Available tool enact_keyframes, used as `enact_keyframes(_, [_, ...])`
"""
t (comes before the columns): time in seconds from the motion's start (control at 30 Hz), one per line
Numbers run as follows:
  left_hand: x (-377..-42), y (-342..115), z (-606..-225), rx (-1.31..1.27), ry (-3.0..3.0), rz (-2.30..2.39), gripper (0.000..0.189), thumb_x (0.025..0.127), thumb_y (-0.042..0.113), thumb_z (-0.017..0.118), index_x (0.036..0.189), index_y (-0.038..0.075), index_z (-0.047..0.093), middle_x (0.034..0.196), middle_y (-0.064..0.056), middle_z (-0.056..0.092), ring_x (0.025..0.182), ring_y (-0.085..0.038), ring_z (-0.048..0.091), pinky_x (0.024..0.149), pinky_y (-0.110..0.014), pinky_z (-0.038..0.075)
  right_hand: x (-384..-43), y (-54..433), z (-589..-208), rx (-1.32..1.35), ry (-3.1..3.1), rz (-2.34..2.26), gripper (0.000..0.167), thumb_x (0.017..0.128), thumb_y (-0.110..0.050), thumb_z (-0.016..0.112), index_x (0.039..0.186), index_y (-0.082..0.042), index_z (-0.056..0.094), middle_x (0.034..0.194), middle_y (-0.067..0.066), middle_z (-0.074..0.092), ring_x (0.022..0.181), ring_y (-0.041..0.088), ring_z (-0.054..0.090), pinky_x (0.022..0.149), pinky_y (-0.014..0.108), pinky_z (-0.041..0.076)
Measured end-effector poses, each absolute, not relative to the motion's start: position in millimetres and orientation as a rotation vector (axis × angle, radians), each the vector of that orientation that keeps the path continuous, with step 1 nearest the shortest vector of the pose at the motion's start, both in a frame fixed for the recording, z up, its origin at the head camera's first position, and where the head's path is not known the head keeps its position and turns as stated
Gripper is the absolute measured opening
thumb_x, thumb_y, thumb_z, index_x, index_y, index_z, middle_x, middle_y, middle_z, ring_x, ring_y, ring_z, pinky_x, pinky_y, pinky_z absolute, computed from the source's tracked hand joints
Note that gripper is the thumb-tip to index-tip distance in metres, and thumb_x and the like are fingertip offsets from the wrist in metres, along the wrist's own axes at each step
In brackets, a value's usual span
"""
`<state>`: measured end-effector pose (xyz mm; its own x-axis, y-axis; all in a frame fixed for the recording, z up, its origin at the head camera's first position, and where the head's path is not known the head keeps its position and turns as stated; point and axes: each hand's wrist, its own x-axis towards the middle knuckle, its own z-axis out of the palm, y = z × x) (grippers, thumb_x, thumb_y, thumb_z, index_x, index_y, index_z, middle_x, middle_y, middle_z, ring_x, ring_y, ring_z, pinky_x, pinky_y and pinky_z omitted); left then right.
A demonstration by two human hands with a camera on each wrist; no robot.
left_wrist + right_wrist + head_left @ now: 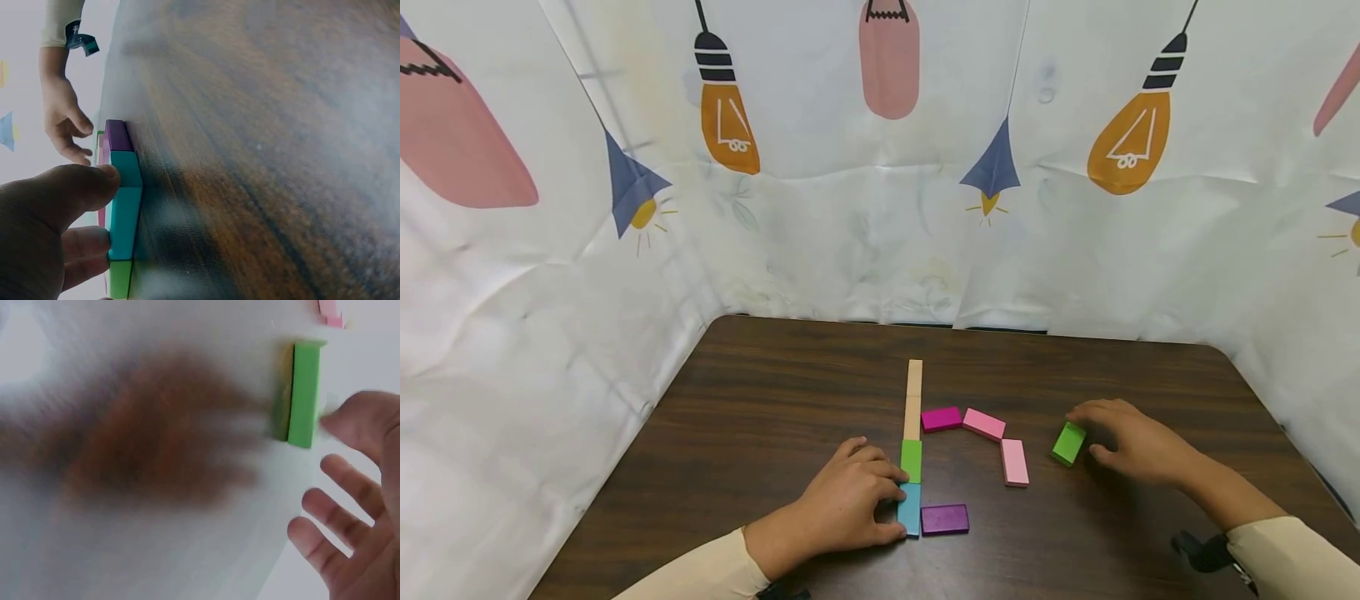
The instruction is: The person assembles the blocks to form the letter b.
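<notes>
My left hand (848,500) rests beside a row of blocks, its thumb and fingertips touching the left side of the blue block (909,510). In the left wrist view its thumb (94,181) lies on that blue block's edge. A green block (912,461) and two natural wood blocks (913,400) continue the row away from me. Against the row's right side sit a purple block (945,519) and a magenta block (942,419). My right hand (1138,442) is beside a separate green block (1068,443), fingers spread, thumb close to it in the right wrist view.
Two pink blocks (1013,462) curve from the magenta one toward me. All the blocks lie on a dark wood table (760,400). White sheeting (835,242) printed with lamps hangs behind and along the sides of the table.
</notes>
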<state>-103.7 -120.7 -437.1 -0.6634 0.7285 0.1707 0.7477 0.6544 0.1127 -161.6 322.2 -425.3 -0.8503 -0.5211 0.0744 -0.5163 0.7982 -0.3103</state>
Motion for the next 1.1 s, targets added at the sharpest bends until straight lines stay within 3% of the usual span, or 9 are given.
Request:
enact_keyframes(0.1, [-103,-121,-437,-1.231,-2.762,-0.262,0.032,0.082,0.055,0.080,0.100,0.029,0.082,0.117,0.017,0.070,0.111,-0.010,0.059,0.108,-0.055,0.039,-169,322,-426,-0.984,2.922,-0.464,0.052,0.086,0.005,0.072,0.134,-0.012,0.065,0.136,0.011,0.061,0.127,0.041,0.053,0.094,0.059,0.049])
enact_keyframes(0.27, [-103,-120,-439,-1.239,-2.772,-0.265,0.032,0.083,0.055,0.079,0.101,0.029,0.082,0.118,0.017,0.070,0.112,-0.010,0.059,0.108,-0.055,0.039,-174,321,-428,-1.016,2.869,-0.417,0.050,0.087,0.009,0.068,0.130,-0.017,0.068,0.131,0.003,0.063,0.123,0.035,0.057,0.089,0.053,0.053])
enact_keyframes(0.7, [-103,-120,-439,-1.240,-2.766,-0.280,0.033,0.083,0.055,0.079,0.101,0.029,0.082,0.118,0.017,0.070,0.112,-0.010,0.059,0.108,-0.055,0.039,-170,324,-425,-1.223,2.992,-0.365,0.044,0.079,-0.007,0.086,0.118,-0.020,0.072,0.119,-0.008,0.063,0.109,0.020,0.056,0.084,0.043,0.054])
enact_keyframes(0.9, [-103,-121,-439,-1.236,-2.759,-0.276,0.032,0.082,0.055,0.079,0.101,0.029,0.082,0.118,0.017,0.070,0.112,-0.010,0.059,0.108,-0.055,0.039,-161,305,-416,-1.332,2.966,-0.453,0.045,0.075,-0.011,0.086,0.113,-0.029,0.072,0.116,-0.015,0.062,0.107,0.011,0.054,0.077,0.032,0.055])
enact_keyframes(1.1, [-104,-121,-437,-1.236,-2.760,-0.267,0.033,0.083,0.055,0.079,0.101,0.029,0.082,0.118,0.017,0.070,0.112,-0.011,0.060,0.108,-0.055,0.039,-153,284,-416,-1.418,2.886,-0.536,0.048,0.073,-0.011,0.086,0.113,-0.034,0.071,0.114,-0.021,0.062,0.106,0.007,0.055,0.079,0.030,0.055])
